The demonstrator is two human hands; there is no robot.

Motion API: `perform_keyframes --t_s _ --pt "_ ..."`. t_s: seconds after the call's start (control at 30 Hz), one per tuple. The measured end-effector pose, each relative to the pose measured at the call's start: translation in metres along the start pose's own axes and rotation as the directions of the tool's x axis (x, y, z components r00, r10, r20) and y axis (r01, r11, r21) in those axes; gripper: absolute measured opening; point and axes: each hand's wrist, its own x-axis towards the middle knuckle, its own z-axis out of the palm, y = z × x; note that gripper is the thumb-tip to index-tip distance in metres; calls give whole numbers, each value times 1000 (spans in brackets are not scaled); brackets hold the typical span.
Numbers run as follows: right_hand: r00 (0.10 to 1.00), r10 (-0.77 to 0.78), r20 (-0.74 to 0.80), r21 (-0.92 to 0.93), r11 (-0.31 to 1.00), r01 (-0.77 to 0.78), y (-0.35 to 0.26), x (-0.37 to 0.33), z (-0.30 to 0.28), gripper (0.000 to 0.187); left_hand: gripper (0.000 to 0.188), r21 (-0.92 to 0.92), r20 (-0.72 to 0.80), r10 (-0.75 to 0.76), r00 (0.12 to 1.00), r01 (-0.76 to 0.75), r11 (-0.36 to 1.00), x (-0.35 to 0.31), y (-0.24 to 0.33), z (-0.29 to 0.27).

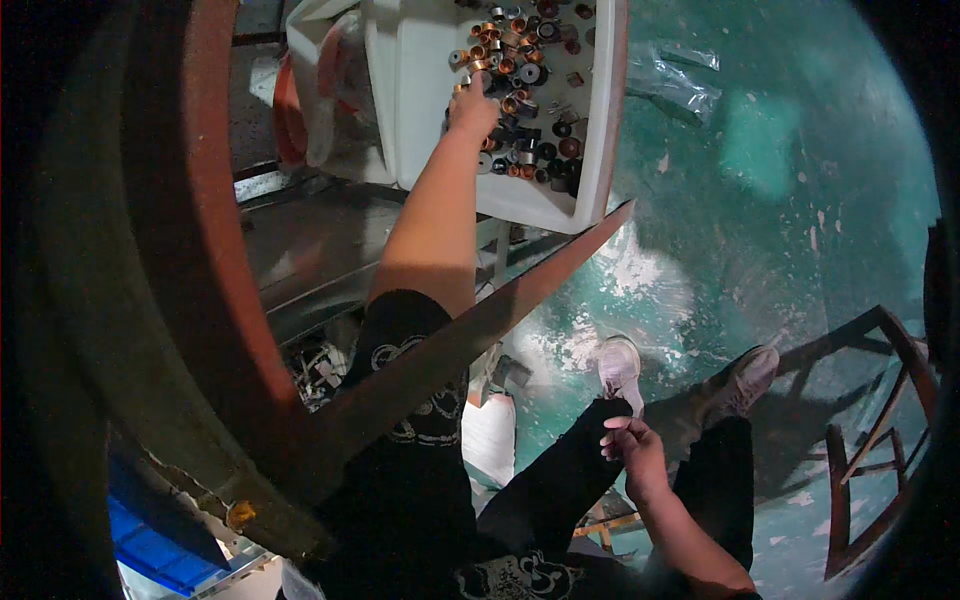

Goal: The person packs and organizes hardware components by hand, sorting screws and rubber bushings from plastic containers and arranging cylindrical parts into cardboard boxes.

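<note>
My left hand reaches far forward into a white plastic tray. Its fingers bend down at the left edge of a heap of small cylindrical parts, copper-coloured, black and silver. The fingertips are partly hidden, so whatever they close on cannot be made out. Copper-coloured rings lie right beside them. Lower down, my right hand hovers over my legs, away from the tray. Its fingers are curled in toward the thumb, and anything between them is too small to name.
A rusty brown metal bar slants between me and the tray. Left stands a thick reddish-brown post. Clear plastic wrap lies on the worn green floor. A brown frame stands right, a blue crate lower left.
</note>
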Motion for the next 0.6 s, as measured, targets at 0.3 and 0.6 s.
perform_keyframes --t_s 0.3,0.6 --pt "1000 -6 17 -20 1000 6 3 -4 -2 17 60 -31 -203 118 972 -127 991 -8 4 -3" --pt "994 -70 80 5 998 70 4 -5 7 16 35 -753 -163 -130 978 -38 657 -31 -17 -16"
